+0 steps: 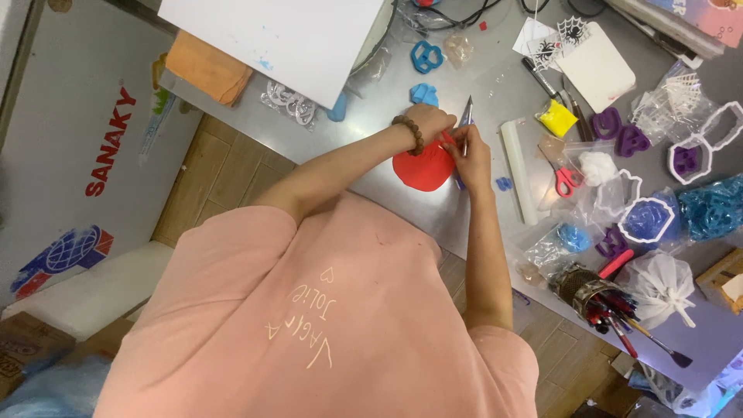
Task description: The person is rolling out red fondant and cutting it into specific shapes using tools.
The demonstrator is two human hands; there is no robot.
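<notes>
A flat red clay disc (422, 172) lies on the grey metal table (464, 70). My left hand (428, 122), with a brown bead bracelet on its wrist, rests on the disc's upper edge. Just to the right, my right hand (472, 151) grips a thin craft knife (467, 114) whose blade sticks up past the fingers. The two hands touch over the disc's top right edge. What the fingertips pinch there is hidden.
Blue clay lumps (423, 94) and a blue cutter (426, 56) lie beyond the hands. To the right are a white roller (518, 172), red-handled scissors (567, 179), yellow clay (556, 118), purple and white cutters (631, 141) and a brush cup (592, 292). A white board (286, 39) and orange cloth (207, 68) sit at left.
</notes>
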